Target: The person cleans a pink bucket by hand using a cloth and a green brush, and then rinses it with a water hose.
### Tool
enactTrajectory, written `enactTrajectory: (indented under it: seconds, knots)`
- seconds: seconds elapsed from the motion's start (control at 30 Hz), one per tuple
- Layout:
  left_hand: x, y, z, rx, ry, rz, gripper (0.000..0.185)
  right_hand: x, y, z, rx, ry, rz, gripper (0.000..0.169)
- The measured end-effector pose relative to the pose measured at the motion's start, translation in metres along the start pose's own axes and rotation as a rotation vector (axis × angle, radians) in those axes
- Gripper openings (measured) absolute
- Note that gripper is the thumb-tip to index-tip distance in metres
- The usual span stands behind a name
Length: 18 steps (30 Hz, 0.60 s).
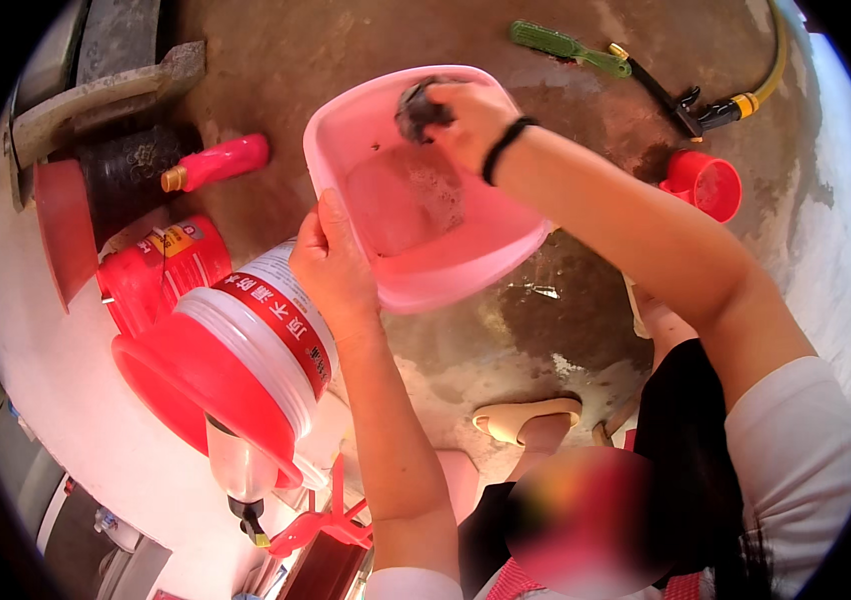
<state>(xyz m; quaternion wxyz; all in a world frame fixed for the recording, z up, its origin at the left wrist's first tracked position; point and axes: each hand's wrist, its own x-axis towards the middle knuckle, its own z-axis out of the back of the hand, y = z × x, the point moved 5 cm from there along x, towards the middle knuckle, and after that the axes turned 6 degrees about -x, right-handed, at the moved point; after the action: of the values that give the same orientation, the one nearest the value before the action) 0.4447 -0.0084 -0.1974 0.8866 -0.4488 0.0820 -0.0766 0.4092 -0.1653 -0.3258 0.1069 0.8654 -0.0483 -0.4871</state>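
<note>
A pink plastic basin (470, 259) is tilted above the wet floor, with a little sudsy water inside. My left hand (335, 262) grips its left rim, thumb on the edge. Inside the basin, near the far wall, my right hand (470, 124) holds a dark, bunched wad (422, 112), probably a cloth; its exact kind cannot be told. A black band circles my right wrist.
A white bucket (275, 315) with a red basin on it stands left, beside a red container (170, 270) and a pink bottle (223, 163). A green brush (564, 46), a hose spray nozzle (684, 112) and a red mug (703, 186) lie on the right.
</note>
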Motion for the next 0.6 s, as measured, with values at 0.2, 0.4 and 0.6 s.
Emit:
enactTrajectory:
  seconds: [0.2, 0.4, 0.6]
  knots:
    - [-0.01, -0.018, -0.05, 0.019, 0.171, -0.016, 0.034, 0.112, -0.081, -0.004, -0.82, -0.008, 0.404, 0.013]
    - [0.001, -0.01, -0.018, 0.013, 0.072, -0.028, 0.035, 0.015, -0.074, -0.023, -1.58, 0.345, 0.876, 0.023]
    - [-0.002, -0.019, -0.031, 0.076, 0.12, -0.069, 0.035, 0.031, -0.08, -0.024, -2.089, 0.527, 1.614, 0.029]
